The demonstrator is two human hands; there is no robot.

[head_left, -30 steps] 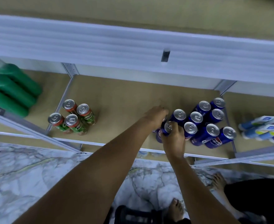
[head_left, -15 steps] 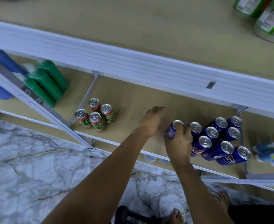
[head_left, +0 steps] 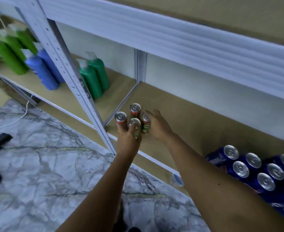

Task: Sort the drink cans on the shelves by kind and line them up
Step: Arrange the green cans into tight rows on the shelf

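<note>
Your left hand [head_left: 128, 139] grips the nearest of four red-green cans [head_left: 134, 124] clustered at the shelf's [head_left: 196, 118] left end. Your right hand [head_left: 158, 124] cups their right side, fingers loosely spread. Blue cans [head_left: 255, 173] stand well right.

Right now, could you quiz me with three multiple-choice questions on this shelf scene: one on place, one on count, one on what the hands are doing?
1. Where do the blue cans stand?
A. right of the red-green cans
B. left of them
C. on the floor

2. How many red-green cans are in the cluster?
A. two
B. four
C. six

3. What do the hands do?
A. hang idle
B. hold bottles
C. touch the red-green cans

Answers:
1 A, they sit lower right on the same shelf.
2 B, four tops show.
3 C, the left hand and right hand flank the cluster.
</note>
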